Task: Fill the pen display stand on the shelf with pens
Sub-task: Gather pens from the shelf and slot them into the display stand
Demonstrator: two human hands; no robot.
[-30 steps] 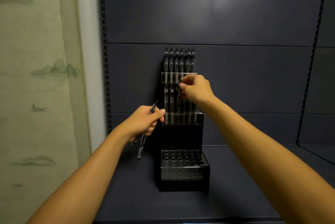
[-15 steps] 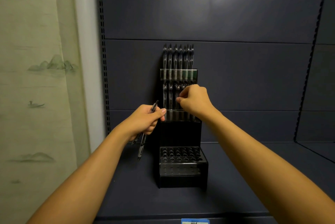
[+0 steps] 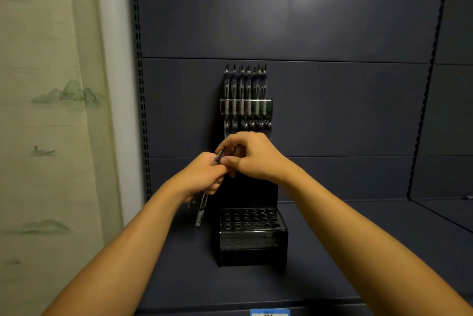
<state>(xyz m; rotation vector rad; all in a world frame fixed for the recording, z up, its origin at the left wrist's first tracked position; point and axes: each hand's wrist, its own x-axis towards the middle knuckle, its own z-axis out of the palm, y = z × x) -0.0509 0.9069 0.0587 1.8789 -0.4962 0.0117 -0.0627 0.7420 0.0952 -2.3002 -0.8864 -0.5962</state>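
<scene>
1. Pen display stand (image 3: 249,187) on the dark shelf (image 3: 345,251), against the back panel: upper two tiers hold upright pens (image 3: 244,80); front tier (image 3: 249,221) shows open holes.
2. Left hand (image 3: 202,176) grips a bundle of pens (image 3: 201,213), tips downward, left of the stand.
3. Right hand (image 3: 252,156), fingers curled, pinches one pen's top at the left hand.
4. Shelf lies open to the right.

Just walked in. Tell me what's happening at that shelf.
A person is stocking a tiered black pen display stand on a dark shelf. The left hand grips a few spare pens, and the right hand pinches the top of one of them. The top tier and the middle tier hold pens; the front tier's holes are empty.
</scene>
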